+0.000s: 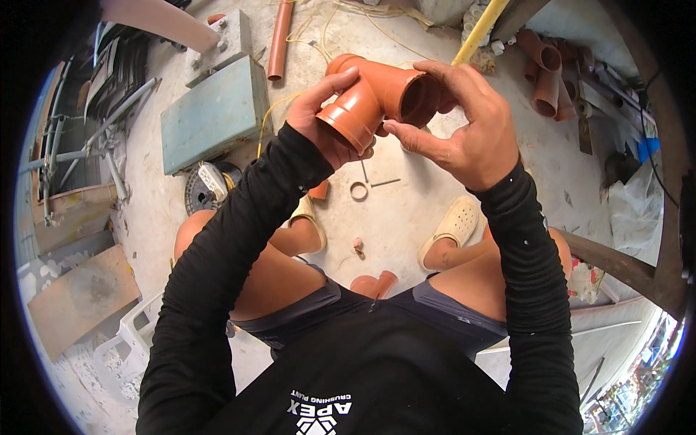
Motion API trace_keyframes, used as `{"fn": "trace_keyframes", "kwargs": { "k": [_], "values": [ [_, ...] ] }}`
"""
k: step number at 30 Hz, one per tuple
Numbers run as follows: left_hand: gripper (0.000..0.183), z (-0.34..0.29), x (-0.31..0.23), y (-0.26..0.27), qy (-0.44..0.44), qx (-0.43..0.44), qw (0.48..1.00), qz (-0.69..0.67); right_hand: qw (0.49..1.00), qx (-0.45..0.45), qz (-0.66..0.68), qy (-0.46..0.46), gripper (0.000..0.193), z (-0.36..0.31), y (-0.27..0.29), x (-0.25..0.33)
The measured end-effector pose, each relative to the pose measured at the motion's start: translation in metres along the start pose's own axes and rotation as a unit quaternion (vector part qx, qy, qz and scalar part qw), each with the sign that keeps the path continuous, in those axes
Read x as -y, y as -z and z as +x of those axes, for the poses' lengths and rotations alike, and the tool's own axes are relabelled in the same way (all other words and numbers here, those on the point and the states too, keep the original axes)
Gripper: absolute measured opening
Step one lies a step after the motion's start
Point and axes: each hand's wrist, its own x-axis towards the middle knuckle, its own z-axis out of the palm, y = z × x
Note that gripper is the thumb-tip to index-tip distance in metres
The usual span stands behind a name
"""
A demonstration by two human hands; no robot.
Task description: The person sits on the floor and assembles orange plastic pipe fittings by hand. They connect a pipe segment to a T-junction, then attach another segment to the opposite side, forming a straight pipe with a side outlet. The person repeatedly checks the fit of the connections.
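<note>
Both hands hold an orange plastic pipe fitting, a branched piece with wide open sockets, raised in front of the seated person above the knees. The left hand is closed around the back and the lower branch of the fitting, its thumb laid along the top of it. The right hand grips the right-hand socket, fingers curled over the upper rim and thumb pressed against the lower edge near the mouth. That socket faces the camera; its inside looks dark and nothing can be seen in it. The lower socket, flared at its end, points down toward the left wrist, and its opening is turned away, so its contents cannot be told. Below the hands, on the pale concrete floor, lie a small ring and a thin metal rod, near each other between the person's feet in light clogs. A second orange fitting sits close to the body between the thighs. To the upper left a flat blue-green metal box rests on the floor with its lid closed, and beside it stands a straight orange pipe. At the upper right a heap of more orange pipe pieces lies, their open ends showing dark and hollow. A yellow pole slants behind the hands.
</note>
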Motion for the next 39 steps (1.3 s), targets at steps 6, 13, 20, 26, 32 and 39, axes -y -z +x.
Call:
{"fn": "trace_keyframes", "kwargs": {
  "k": [6,13,20,26,32,39],
  "values": [
    [0.046,-0.001,0.004,0.003,0.008,-0.011,1.0,0.01,0.999,-0.02,-0.021,0.027,0.061,0.0,-0.003,0.005],
    [0.048,-0.006,0.002,-0.004,0.012,-0.037,0.999,-0.019,0.998,-0.042,-0.034,0.038,0.074,-0.002,-0.003,0.009],
    [0.058,-0.011,0.001,-0.014,0.067,-0.018,0.993,-0.096,0.997,-0.045,0.049,0.045,0.08,0.001,-0.002,0.012],
    [0.062,-0.003,0.008,-0.003,0.05,0.061,0.993,-0.086,0.993,-0.061,0.032,0.097,0.072,0.002,0.0,0.011],
    [0.056,-0.001,0.01,0.005,0.046,0.09,0.988,-0.12,0.993,-0.059,0.056,0.083,0.08,0.0,-0.001,0.015],
    [0.064,0.0,0.008,0.006,0.051,0.216,0.965,-0.138,0.992,-0.066,0.062,0.091,0.082,0.0,-0.002,0.014]
  ]
}}
